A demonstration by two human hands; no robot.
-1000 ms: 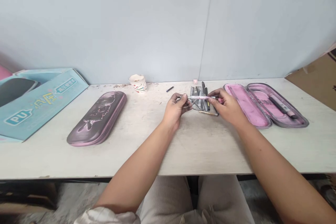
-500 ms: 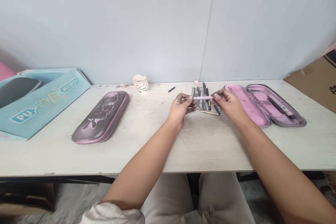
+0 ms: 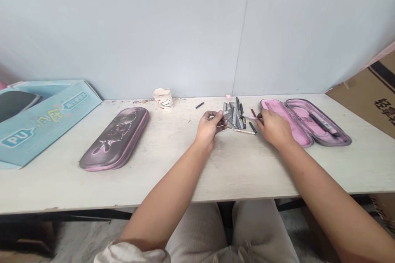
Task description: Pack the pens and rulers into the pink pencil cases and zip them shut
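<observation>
l. hand (image 3: 210,126): fingers (image 3: 217,115) pinched on small pale item (image 3: 226,112), too small to id, at edge of pen pile (image 3: 233,116) on desk (image 3: 234,168). r. hand (image 3: 274,129): fingers (image 3: 261,117) clenched on pink pen (image 3: 251,117), just right of pile, near open pink zip case (image 3: 304,122) w/ dark marker (image 3: 322,124) inside. closed case (image 3: 114,139) well left.

A closed pencil case (image 3: 113,139) lies left of the pens (image 3: 235,115) (an open case (image 3: 304,122) right of them).
</observation>
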